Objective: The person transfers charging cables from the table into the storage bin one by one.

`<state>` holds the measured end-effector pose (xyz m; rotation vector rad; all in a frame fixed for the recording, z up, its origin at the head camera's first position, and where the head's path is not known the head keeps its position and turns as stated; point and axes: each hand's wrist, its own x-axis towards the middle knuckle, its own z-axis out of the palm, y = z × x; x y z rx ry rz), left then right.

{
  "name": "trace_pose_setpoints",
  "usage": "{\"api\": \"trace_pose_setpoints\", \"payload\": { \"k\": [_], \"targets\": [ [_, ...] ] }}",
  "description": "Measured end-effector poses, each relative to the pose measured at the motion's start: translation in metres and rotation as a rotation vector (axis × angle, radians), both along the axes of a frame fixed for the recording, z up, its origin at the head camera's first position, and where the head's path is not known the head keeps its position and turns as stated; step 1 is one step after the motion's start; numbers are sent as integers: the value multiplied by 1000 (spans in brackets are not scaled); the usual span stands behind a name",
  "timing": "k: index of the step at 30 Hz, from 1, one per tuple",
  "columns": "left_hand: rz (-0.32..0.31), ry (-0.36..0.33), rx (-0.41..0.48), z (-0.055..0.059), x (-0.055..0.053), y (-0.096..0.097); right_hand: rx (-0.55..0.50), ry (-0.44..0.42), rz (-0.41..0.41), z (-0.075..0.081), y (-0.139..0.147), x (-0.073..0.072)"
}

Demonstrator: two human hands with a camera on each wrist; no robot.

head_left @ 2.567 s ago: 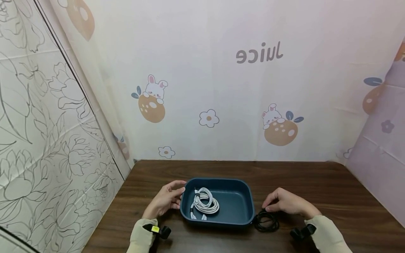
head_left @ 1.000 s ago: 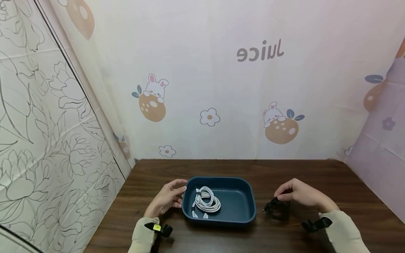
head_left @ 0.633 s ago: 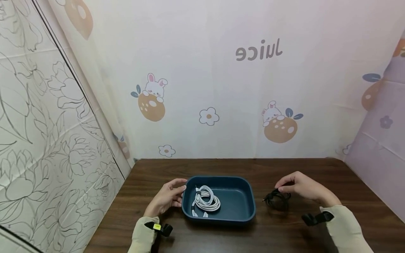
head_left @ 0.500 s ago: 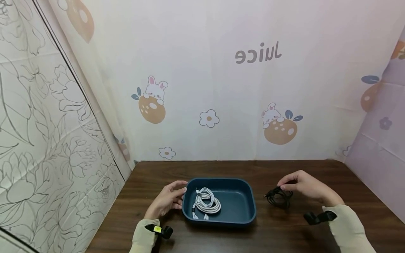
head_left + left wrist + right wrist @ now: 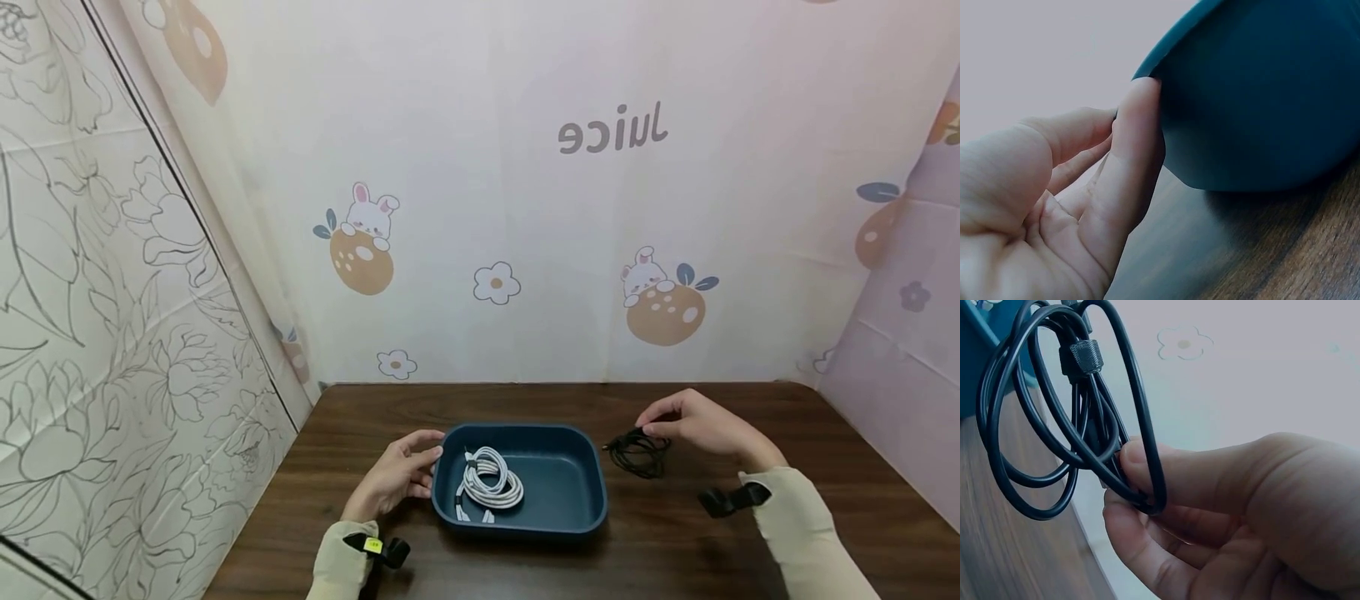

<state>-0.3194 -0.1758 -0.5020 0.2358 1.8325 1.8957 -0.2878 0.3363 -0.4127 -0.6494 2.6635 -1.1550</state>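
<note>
Pinched between my right thumb and fingers, a coiled black cable point(image 5: 637, 454) hangs just right of a dark blue box point(image 5: 525, 529). Its loops and a dark strap point(image 5: 1088, 356) show in the right wrist view. My right hand point(image 5: 693, 423) stays above the table. A white cable point(image 5: 491, 479), coiled and tied with dark straps, lies inside the box at the left. My left hand point(image 5: 397, 475) touches the box's left side from outside. In the left wrist view, a fingertip point(image 5: 1139, 103) rests against the outer wall just under the rim.
A brown wooden table point(image 5: 562, 575) carries the box. Behind it hangs a pale patterned curtain point(image 5: 450, 208), with a floral sheet point(image 5: 112, 333) at the left. Both wrists wear dark strapped devices.
The black cable has been lifted off the table in my right hand, carried away to the right, then back left towards the box. My left hand stays at the box.
</note>
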Motion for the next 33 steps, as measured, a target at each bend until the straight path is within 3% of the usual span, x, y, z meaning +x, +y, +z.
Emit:
{"api": "trace_pose_setpoints", "payload": {
  "k": [19, 33],
  "targets": [
    [25, 8, -11, 0, -2, 3, 44, 18, 13, 14, -49, -17],
    [29, 2, -13, 0, 1, 3, -54, -28, 91, 12, -92, -27]
  ]
}}
